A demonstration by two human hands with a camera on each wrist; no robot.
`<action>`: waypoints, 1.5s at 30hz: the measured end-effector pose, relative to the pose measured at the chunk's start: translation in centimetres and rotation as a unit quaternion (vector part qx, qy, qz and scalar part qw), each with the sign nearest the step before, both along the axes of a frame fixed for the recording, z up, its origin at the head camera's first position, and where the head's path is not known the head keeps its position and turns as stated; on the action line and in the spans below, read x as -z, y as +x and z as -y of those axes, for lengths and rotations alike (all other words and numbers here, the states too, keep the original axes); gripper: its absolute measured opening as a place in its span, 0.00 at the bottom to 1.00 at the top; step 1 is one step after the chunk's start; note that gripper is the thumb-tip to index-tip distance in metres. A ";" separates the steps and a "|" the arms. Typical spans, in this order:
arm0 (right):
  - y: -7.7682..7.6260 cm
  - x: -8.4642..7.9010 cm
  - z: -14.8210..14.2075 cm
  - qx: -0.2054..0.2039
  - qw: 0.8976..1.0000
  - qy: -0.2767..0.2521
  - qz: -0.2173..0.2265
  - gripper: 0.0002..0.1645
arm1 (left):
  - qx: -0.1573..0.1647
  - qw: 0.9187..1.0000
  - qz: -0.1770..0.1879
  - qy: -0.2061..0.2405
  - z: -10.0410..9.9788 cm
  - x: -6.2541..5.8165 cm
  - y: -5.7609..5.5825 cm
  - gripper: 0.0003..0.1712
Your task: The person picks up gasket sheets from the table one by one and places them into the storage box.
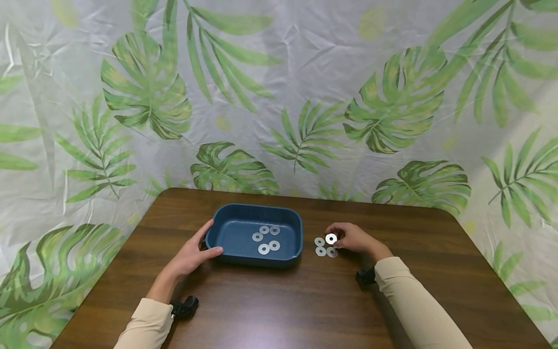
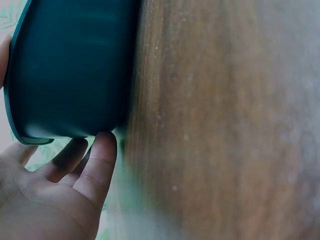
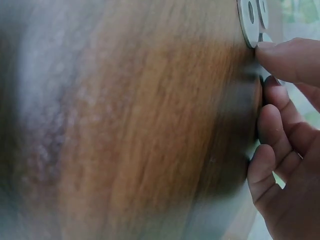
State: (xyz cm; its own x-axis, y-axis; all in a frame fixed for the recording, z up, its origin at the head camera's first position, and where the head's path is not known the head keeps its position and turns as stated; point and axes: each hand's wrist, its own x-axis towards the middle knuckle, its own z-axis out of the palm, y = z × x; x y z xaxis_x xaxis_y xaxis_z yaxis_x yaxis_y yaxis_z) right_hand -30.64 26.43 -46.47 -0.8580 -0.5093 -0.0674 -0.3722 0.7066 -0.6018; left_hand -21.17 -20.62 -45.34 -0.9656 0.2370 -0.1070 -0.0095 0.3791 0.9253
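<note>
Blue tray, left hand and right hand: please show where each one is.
Blue tray (image 1: 235, 238), head view: bare inner floor.
Left hand (image 1: 190, 255), head view: back of hand.
Right hand (image 1: 356, 239), head view: back of hand.

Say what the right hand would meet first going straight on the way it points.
Past the bright washer it touches, the right hand would probably first meet the neighbouring washer to the left, though height is unclear.

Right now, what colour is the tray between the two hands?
The tray is dark blue, which shows best in the head view.
</note>
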 end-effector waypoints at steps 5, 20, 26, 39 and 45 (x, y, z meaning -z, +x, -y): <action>-0.1 0.0 0.0 -0.001 1.000 0.003 0.002 0.21 | 0.001 1.000 0.000 -0.002 0.0 0.0 0.0 0.52; 0.2 -0.1 0.2 0.032 0.999 0.008 0.004 0.16 | -0.003 1.000 0.002 0.001 0.0 0.0 0.1 0.52; 0.3 -0.3 0.2 0.045 0.999 -0.005 0.022 0.15 | -0.001 1.000 -0.001 0.001 0.0 0.0 0.2 0.52; -0.3 -1.9 0.0 0.049 0.997 -0.057 0.015 0.17 | -0.001 1.000 -0.006 0.004 -0.1 0.0 0.0 0.52; -0.5 -3.1 0.9 0.046 0.997 -0.059 -0.006 0.18 | -0.002 1.000 -0.008 0.005 0.0 0.1 0.0 0.52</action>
